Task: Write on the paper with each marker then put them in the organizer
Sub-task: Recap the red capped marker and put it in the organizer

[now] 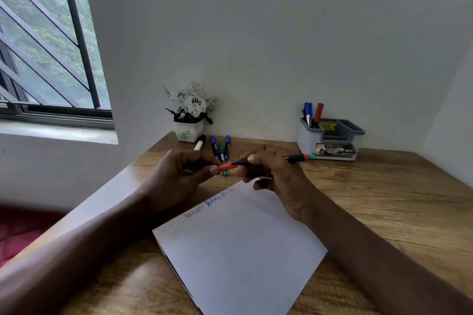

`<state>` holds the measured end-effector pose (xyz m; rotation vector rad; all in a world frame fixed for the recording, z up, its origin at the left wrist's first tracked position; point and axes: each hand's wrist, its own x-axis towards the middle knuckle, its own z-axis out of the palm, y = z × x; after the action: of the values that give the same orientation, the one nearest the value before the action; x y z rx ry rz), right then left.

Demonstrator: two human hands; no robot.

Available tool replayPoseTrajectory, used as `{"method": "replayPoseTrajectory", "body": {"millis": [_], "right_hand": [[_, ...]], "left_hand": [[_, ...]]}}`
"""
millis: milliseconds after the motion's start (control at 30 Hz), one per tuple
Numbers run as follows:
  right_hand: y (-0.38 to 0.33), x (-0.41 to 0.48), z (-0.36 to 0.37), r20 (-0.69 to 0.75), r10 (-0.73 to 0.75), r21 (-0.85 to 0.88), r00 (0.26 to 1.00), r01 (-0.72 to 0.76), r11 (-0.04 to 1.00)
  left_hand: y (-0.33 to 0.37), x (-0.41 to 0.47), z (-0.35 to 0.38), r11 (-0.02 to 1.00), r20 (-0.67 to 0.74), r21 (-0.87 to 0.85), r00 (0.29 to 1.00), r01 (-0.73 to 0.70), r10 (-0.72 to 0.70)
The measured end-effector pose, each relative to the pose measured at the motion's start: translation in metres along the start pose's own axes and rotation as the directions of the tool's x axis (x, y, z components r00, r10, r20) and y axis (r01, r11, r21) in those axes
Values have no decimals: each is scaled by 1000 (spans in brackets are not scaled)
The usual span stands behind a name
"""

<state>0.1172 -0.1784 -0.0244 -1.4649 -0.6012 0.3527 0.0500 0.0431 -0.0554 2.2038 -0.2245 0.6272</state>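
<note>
My right hand (271, 174) grips a black marker (294, 158) with a red and teal band at its back end, held level above the desk. My left hand (184, 174) pinches the marker's red cap (227, 167) at the tip end. Below both hands lies the white paper (238, 245), with grey and blue writing along its top edge. Several loose markers (220, 147), blue, teal and one white, lie on the desk behind my hands. The grey organizer (330, 135) stands at the back right, with a blue marker (308, 112) and a red marker (318, 111) upright in it.
A white pot of white flowers (190, 112) stands against the wall at the back left of the wooden desk (384, 199). A barred window (46, 46) is at the left. The desk's left edge runs diagonally beside my left forearm.
</note>
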Motion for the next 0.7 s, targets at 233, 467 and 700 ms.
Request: {"method": "replayPoseTrajectory", "body": {"millis": [233,467,700], "right_hand": [[0,-1,2,-100,-20,118,995,32,993],[2,-1,3,-36,-5,75,999,8,997],[2,-1,0,-24,-23,144,999,26,989]], "left_hand": [[5,1,-2,997,-55,-63,997,-55,51],[9,-1,-1,993,-54,-97,997,-62,57],[7,-1,-3,986,-58,-159,997,-54,45]]}}
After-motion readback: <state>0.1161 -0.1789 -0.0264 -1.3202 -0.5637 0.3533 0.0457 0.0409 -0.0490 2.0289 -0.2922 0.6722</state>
